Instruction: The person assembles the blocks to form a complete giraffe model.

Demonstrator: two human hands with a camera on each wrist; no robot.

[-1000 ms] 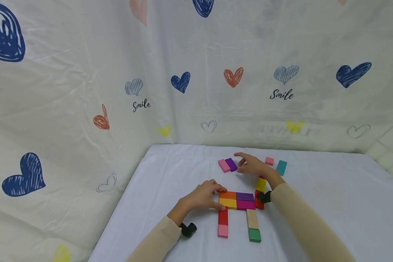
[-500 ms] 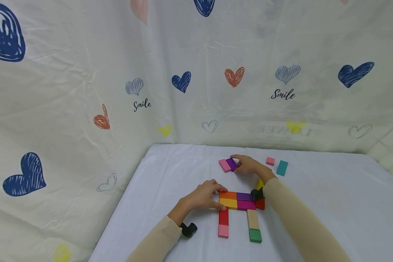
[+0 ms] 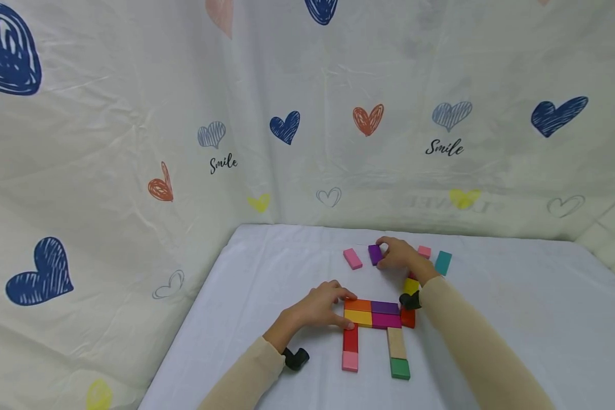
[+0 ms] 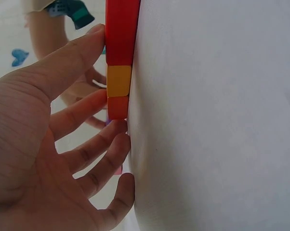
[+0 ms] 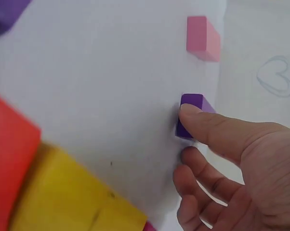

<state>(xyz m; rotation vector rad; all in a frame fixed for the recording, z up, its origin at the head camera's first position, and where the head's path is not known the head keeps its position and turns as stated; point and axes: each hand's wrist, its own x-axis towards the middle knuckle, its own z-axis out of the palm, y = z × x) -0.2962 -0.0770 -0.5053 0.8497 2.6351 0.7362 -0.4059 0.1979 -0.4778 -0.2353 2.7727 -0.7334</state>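
My right hand (image 3: 397,254) pinches a purple block (image 3: 375,254) at the back of the table. In the right wrist view the thumb lies on the block's near face; the index finger's contact is hidden. A pink block (image 3: 352,258) lies apart, to its left. My left hand (image 3: 318,304) rests at the left end of a flat figure of coloured blocks, fingers spread. In the left wrist view its thumb touches the red block (image 4: 122,33), and its index finger reaches the yellow block (image 4: 119,81) and orange block (image 4: 118,108).
The figure also has a magenta block (image 3: 386,320), a tan block (image 3: 396,343) and a green block (image 3: 400,368). Near my right wrist are a yellow block (image 3: 411,285) and a red-orange block (image 3: 408,319). Another pink block (image 3: 424,251) and a teal block (image 3: 443,263) lie at the back right.
My right hand reached left to the purple block, took hold of it and drew it right, apart from the pink block. My left hand has stayed in place.
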